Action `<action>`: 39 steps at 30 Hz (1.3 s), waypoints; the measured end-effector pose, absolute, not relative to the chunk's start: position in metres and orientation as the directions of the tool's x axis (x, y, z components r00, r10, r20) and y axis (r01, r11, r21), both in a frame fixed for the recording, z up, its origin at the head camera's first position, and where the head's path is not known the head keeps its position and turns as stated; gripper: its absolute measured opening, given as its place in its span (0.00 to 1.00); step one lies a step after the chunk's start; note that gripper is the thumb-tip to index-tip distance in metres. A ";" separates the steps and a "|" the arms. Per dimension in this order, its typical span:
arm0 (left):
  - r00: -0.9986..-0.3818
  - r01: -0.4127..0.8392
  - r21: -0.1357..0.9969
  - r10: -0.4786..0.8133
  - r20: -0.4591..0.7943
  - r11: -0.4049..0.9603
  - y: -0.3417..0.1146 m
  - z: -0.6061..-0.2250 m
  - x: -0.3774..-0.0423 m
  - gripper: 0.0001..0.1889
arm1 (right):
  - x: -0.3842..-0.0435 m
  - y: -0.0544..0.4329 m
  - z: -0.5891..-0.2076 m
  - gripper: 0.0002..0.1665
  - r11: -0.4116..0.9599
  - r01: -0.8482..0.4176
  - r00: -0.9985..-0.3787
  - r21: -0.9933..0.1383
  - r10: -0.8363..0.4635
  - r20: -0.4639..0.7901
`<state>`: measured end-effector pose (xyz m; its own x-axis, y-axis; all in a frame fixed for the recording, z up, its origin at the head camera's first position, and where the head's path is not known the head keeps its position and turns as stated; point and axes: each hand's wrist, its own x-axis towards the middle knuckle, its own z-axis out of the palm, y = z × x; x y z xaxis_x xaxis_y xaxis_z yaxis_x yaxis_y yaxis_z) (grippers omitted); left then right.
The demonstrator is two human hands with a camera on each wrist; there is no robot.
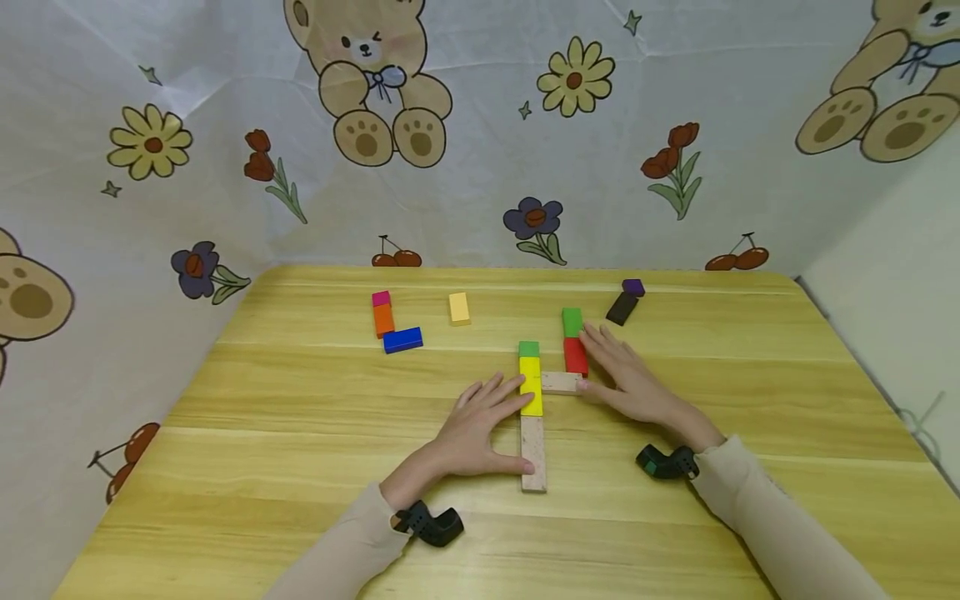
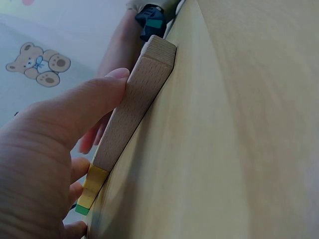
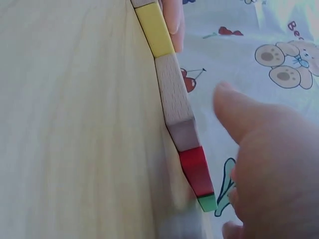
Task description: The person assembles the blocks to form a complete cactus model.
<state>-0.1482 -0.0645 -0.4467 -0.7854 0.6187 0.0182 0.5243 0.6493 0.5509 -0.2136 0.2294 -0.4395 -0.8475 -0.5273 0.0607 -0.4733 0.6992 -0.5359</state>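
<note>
In the head view, a column runs from a plain wooden block [image 1: 533, 446] through a yellow block [image 1: 531, 367] to a small green block [image 1: 528, 349]. A second plain block [image 1: 558, 382] juts right from the yellow one, with a red block [image 1: 575, 358] and a green block [image 1: 572, 322] beyond its far end. My left hand [image 1: 461, 437] lies spread along the column, its thumb on the near wooden block and fingertips at the yellow block. Beside the red block is my right hand [image 1: 637, 387], fingers extended, thumb near the second plain block's right end. Contact there is unclear.
At the back left, a magenta block [image 1: 381, 298], an orange block [image 1: 383, 320] and a blue block [image 1: 402, 340] form a bent row. A pale yellow block [image 1: 459, 308] lies right of them. A black block [image 1: 622, 307] and a purple block [image 1: 633, 287] sit at the back right.
</note>
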 end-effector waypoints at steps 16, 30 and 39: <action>-0.782 0.528 0.554 0.623 0.021 0.644 -0.065 -0.448 -0.148 0.49 | -0.212 0.222 -0.441 0.42 0.724 -0.487 -0.847 -0.487 -0.528 0.063; -0.780 0.504 0.597 0.625 0.006 0.624 -0.062 -0.444 -0.151 0.48 | -0.212 0.225 -0.442 0.41 0.738 -0.492 -0.849 -0.462 -0.524 0.066; -0.905 0.362 0.723 0.407 0.123 0.588 -0.085 -0.415 -0.191 0.44 | -0.213 0.222 -0.440 0.41 0.730 -0.496 -0.844 -0.470 -0.533 0.063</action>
<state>-0.1905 -0.0847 -0.4149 -0.9052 0.4068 0.1227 0.3623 0.5881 0.7231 -0.2128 0.2221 -0.4398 -0.8438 -0.5329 0.0633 -0.4963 0.7300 -0.4699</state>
